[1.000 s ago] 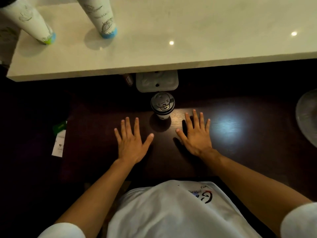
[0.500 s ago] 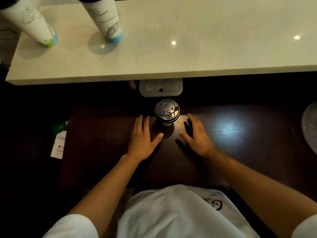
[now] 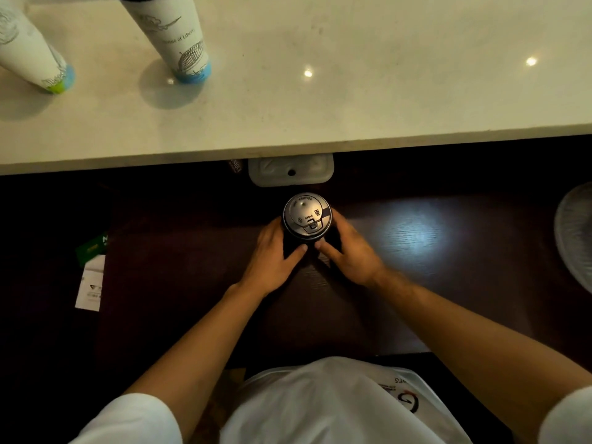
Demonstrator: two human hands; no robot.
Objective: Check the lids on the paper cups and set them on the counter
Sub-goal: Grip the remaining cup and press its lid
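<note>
A paper cup with a dark plastic lid stands on the dark wooden lower surface, just below the pale counter. My left hand wraps the cup's left side and my right hand wraps its right side, thumbs nearly meeting in front. The cup's body is hidden under the lid and my fingers. Two tall white paper cups stand on the counter at the far left, one with a blue base and one with a green base.
A white plastic tray-like piece sits under the counter's edge behind the cup. A green card and white paper slip lie at the left. A round grey fan-like object is at the right edge.
Both hands lay flat on the dark surface a second ago; they slid forward and inward and now clasp the lidded cup from both sides.
</note>
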